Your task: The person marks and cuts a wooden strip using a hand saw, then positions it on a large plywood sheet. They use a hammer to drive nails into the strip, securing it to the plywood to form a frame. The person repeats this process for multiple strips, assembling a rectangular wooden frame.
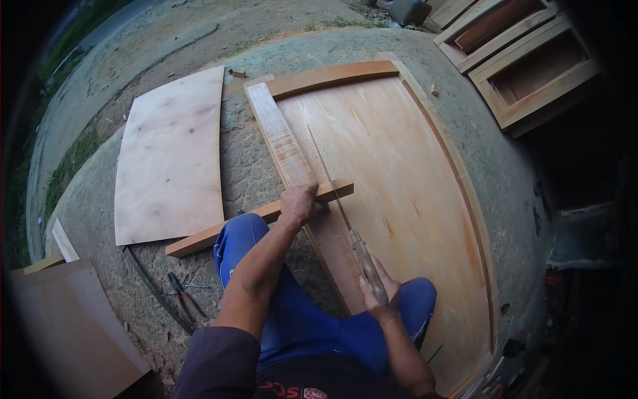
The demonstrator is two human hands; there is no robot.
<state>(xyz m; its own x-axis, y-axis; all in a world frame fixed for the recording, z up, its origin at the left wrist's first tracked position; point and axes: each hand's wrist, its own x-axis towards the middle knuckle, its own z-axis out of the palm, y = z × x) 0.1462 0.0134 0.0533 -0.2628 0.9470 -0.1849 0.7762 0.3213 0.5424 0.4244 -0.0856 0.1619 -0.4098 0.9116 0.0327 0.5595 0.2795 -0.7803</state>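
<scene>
My left hand (301,204) is closed round a narrow wooden strip (206,237), near its right end. The strip lies across a wider plank (280,136) and reaches left over my knee. In my right hand (381,290) is the wooden handle of a thin-bladed handsaw (365,261). Its long narrow blade points away from me and crosses the strip just right of my left hand; how deep any cut goes is too small to tell. Underneath lies a large framed wooden panel (399,166) with raised edge strips.
A plywood sheet (171,153) lies on the rough concrete to the left. Pliers (183,297), loose nails and a dark curved strip (154,286) are beside my left leg. Another board (80,319) lies at lower left. Framed wooden pieces (538,73) stand at upper right.
</scene>
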